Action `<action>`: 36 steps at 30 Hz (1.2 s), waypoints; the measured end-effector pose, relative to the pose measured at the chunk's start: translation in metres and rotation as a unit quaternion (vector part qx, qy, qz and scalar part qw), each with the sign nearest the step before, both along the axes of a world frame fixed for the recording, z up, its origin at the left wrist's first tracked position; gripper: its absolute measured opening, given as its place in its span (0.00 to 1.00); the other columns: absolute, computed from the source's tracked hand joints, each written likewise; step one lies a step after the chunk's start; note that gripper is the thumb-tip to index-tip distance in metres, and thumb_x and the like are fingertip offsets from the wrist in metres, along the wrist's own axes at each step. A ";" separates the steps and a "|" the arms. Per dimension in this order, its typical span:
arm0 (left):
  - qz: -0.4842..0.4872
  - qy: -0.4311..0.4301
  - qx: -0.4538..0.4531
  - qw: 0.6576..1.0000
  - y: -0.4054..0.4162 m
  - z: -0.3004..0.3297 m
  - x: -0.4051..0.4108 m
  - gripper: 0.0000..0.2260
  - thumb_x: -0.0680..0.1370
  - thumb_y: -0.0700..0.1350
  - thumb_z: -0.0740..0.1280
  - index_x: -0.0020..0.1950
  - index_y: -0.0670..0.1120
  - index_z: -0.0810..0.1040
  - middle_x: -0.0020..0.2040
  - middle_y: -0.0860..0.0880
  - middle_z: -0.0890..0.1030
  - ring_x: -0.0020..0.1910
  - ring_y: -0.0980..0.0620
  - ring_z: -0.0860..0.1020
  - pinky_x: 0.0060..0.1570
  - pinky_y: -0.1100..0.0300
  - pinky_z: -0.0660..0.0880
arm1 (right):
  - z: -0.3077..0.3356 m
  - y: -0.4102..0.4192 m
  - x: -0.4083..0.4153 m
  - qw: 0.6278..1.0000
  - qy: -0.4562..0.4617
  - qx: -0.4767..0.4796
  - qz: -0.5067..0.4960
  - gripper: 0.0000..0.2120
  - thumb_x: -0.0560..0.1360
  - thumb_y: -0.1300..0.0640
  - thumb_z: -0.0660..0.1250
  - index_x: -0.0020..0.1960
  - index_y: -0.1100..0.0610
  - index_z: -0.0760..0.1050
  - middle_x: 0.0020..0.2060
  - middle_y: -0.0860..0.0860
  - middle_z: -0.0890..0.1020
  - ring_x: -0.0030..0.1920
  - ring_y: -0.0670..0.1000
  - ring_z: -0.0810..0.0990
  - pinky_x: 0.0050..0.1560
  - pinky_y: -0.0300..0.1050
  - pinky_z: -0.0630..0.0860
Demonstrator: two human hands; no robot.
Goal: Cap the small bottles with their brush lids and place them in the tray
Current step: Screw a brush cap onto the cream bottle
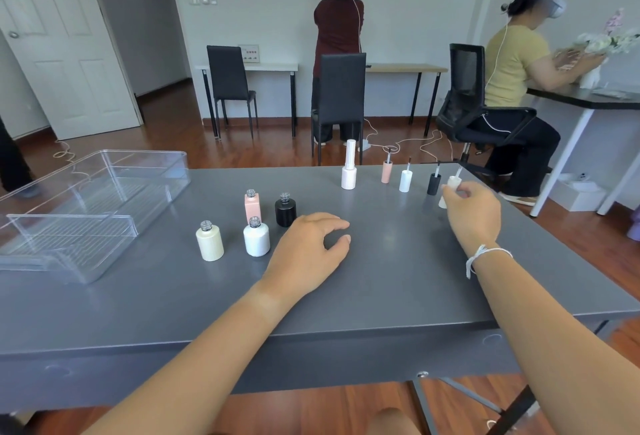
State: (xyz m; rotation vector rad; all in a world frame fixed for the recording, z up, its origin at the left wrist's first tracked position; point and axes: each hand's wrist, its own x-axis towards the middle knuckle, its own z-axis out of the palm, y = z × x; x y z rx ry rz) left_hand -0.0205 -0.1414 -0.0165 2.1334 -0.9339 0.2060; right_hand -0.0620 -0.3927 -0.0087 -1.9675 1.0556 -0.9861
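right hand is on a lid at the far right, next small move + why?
Probably lift that cream lid clear with the right hand and carry it left to the cream bottle. That bottle stands open by the tray, the colours appear to match, and the left hand rests empty on the table.

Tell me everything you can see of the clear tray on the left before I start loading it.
The clear tray is a see-through plastic bin with tall walls, rounded corners and a ribbed floor. It sits flat on the grey table at its far left, partly overhanging the table's far edge. A lower clear piece appears nested at its near end. No bottles are in it. Nothing touches it; the cream bottle stands nearest, apart from it.
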 end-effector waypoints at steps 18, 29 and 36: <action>0.184 0.093 -0.128 0.970 0.134 0.007 0.038 0.21 0.72 0.40 0.67 0.63 0.55 0.71 0.58 0.53 0.72 0.56 0.51 0.72 0.52 0.61 0.66 | -0.004 0.110 0.022 0.938 -0.056 -0.051 0.337 0.08 0.72 0.50 0.68 0.35 0.46 0.74 0.35 0.46 0.73 0.37 0.44 0.71 0.37 0.29 0.66; 0.165 0.134 -0.112 0.971 0.137 0.003 0.052 0.09 0.69 0.43 0.72 0.43 0.57 0.78 0.42 0.60 0.80 0.42 0.65 0.78 0.38 0.76 0.70 | -0.003 0.121 0.018 0.925 -0.050 -0.063 0.371 0.08 0.73 0.52 0.69 0.36 0.47 0.73 0.35 0.44 0.73 0.30 0.37 0.70 0.35 0.27 0.64; 0.125 0.084 -0.257 0.955 0.110 0.039 0.045 0.09 0.70 0.42 0.70 0.42 0.58 0.77 0.40 0.59 0.80 0.37 0.64 0.77 0.42 0.72 0.72 | 0.002 0.121 0.013 0.908 -0.101 0.031 0.404 0.07 0.77 0.55 0.61 0.46 0.43 0.74 0.42 0.48 0.81 0.32 0.42 0.76 0.34 0.38 0.73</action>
